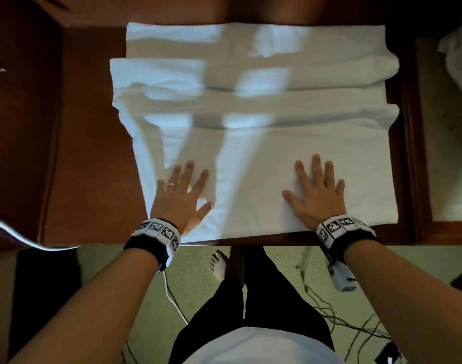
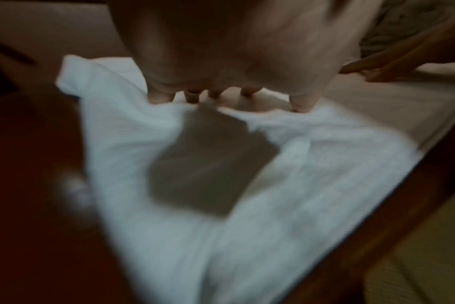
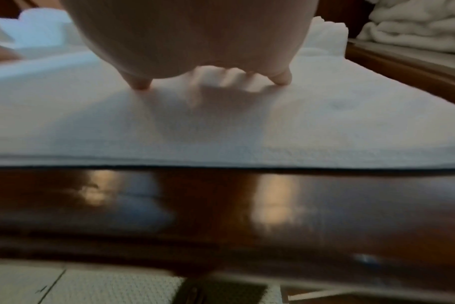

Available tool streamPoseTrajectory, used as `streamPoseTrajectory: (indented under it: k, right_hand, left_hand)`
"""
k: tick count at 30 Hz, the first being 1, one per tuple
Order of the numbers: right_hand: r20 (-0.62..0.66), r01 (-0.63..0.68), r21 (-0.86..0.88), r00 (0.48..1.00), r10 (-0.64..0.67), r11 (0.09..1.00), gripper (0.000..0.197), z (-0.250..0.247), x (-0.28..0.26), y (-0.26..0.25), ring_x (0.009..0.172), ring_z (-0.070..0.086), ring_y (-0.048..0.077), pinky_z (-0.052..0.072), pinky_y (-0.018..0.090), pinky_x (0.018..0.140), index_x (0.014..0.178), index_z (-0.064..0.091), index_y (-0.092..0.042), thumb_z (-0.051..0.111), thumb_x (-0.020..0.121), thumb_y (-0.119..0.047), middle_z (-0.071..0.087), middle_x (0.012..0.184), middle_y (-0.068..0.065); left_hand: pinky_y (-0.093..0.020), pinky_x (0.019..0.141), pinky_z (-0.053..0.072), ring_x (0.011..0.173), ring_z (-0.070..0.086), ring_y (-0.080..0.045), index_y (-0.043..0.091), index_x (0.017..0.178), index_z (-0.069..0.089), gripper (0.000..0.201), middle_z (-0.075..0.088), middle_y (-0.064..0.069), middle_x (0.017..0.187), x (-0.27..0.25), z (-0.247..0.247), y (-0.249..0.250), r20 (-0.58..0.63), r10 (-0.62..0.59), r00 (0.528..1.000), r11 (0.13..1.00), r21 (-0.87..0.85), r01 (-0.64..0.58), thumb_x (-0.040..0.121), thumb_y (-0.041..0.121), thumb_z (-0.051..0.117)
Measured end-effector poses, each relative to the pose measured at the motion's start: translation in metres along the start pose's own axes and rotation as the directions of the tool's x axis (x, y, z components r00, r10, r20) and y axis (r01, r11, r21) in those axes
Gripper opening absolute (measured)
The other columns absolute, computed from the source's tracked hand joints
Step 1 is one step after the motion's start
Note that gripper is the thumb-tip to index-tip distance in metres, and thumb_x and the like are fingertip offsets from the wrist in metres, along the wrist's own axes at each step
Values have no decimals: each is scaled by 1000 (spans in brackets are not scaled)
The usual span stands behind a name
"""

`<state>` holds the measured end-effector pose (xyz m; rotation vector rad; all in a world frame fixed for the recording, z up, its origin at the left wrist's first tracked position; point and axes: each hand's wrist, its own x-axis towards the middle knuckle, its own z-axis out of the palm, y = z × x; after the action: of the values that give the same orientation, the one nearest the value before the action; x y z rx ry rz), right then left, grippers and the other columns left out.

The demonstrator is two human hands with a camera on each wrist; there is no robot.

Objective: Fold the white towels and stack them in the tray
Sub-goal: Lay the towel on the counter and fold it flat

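Note:
A large white towel (image 1: 253,122) lies spread over the dark wooden table (image 1: 88,153), with soft creases across its far half. My left hand (image 1: 181,198) lies flat on the towel's near left part, fingers spread. On the near right part my right hand (image 1: 315,195) lies flat the same way. In the left wrist view the left hand (image 2: 221,61) has its fingertips (image 2: 161,98) down on the white towel (image 2: 299,174). The right wrist view shows the right hand (image 3: 195,41) touching the towel (image 3: 325,123) with its fingertips (image 3: 140,84).
A wooden tray (image 1: 418,153) stands at the table's right, with crumpled white towels (image 1: 458,56) at its far end; the same crumpled towels (image 3: 416,24) appear in the right wrist view. Cables (image 1: 342,319) lie on the green floor below the table's front edge.

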<state>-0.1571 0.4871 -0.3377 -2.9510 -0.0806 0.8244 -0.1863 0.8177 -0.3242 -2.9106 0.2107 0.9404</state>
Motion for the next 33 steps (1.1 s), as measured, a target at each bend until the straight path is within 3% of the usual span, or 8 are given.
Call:
streamPoseTrajectory:
  k: [4,6,11,16,22,26,30,33]
  right_hand:
    - [10,-20,43,1000,20,999,78,-3,-4,-2,152,-12,34,12,63,119,157,-3,-37,31,94,-69,-21,165,1]
    - [-34,-22,67,999,24,998,77,-6,-8,-3,152,-8,34,14,62,119,157,5,-33,36,94,-65,-16,165,4]
    - [-22,-45,71,999,47,996,78,10,-35,3,152,-7,37,17,58,120,158,6,-29,38,95,-63,-14,166,8]
    - [-22,-42,81,999,44,996,77,16,-53,31,152,-9,34,14,55,122,158,4,-28,35,97,-63,-15,166,7]
    - [21,-19,78,1000,17,997,90,10,-61,48,151,-11,39,15,60,120,157,-2,-31,41,90,-72,-20,164,6]
    - [166,180,-126,973,-158,976,123,24,-72,58,142,-30,48,-2,65,116,149,-31,-37,48,71,-90,-45,153,8]
    - [75,213,-222,977,-201,952,122,44,-76,70,143,-19,54,12,67,117,150,-29,-33,73,84,-44,-37,157,16]
    - [-33,253,-239,963,-269,937,102,57,-89,72,145,-1,57,23,66,114,158,-5,-29,63,86,-8,-12,164,21]
  left_hand:
    - [-66,118,12,150,25,-32,30,160,8,75,8,-5,169,-43,5,-45,32,-319,947,948,26,319,97,67,22]
    - [-67,117,10,151,23,-31,27,160,13,77,15,-6,168,-51,0,-52,46,-400,916,916,56,397,95,68,22]
    - [-64,119,15,156,-4,-31,38,159,-8,78,-16,0,169,-40,13,-6,-6,-148,989,968,-206,143,96,72,23]
    - [-72,116,5,152,-24,-30,49,151,-24,82,-43,9,157,-35,42,-3,27,-150,988,954,-257,152,90,81,20]
    - [-71,117,10,155,-15,-30,45,156,-15,91,-30,4,164,-28,41,-15,-38,-121,992,963,-247,108,83,87,18]
    - [-70,115,13,156,-4,-34,41,158,-13,114,-17,-4,168,-48,59,-10,-115,29,993,997,-70,-37,67,102,20]
    - [-78,106,24,154,4,-40,37,161,3,115,-9,-8,170,-65,80,-9,-161,109,981,993,-20,-114,72,80,60]
    - [-78,98,31,151,15,-42,32,160,21,112,7,-13,169,-74,84,-7,-211,123,970,992,26,-120,70,42,87]
